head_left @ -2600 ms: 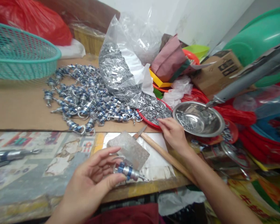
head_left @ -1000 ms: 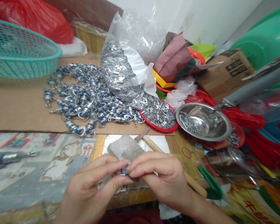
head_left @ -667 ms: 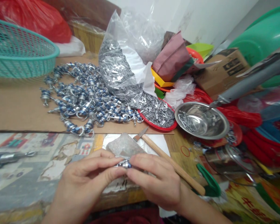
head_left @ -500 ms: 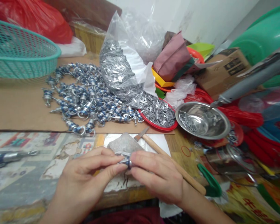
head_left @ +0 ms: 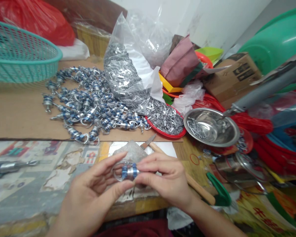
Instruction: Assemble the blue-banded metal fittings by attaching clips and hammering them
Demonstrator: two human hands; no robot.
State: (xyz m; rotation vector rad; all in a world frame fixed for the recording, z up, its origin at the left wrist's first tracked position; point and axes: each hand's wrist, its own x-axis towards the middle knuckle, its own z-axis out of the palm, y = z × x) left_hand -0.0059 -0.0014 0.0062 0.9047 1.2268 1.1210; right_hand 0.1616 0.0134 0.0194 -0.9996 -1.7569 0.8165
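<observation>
1. Low in the middle of the view, just above the near edge of the table [head_left: 27, 194]: left hand [head_left: 93, 194] and right hand [head_left: 169, 182], fingertips almost meeting.
2. Between them, a small fitting [head_left: 128, 171], silver with blue bands, lying level and lifted a little off the table.
3. Left hand grasping the fitting's left end, thumb beneath, fingers curved above. At that end, a thin wire ring, partly hidden by the fingers.
4. Right hand grasping the fitting's right end, thumb and forefinger pinched on it, other fingers curled in.
5. Directly behind the fitting, a grey block [head_left: 132, 152] lying flat, its near part hidden by the hands.
6. A wooden handle [head_left: 194, 187], slanting from beside the block, behind the right hand, toward the lower right.
7. Farther back, on brown cardboard [head_left: 14, 115], a wide pile [head_left: 88, 105] of similar blue-and-silver fittings.
8. Right of the pile, a clear bag [head_left: 130, 75] stuffed with small grey metal pieces, its mouth open over a red plate [head_left: 174, 136] heaped with the same pieces.
9. Just right of the plate, a steel bowl [head_left: 222, 130] with a few small metal bits inside.
10. Far left, a teal basket [head_left: 19, 62]. Lower on the left edge, a metal tool [head_left: 7, 166] lying on the table.
11. Far right, a cardboard box [head_left: 236, 75], a green basin [head_left: 278, 36], and a grey bar [head_left: 266, 89] slanting down toward the bowl.
</observation>
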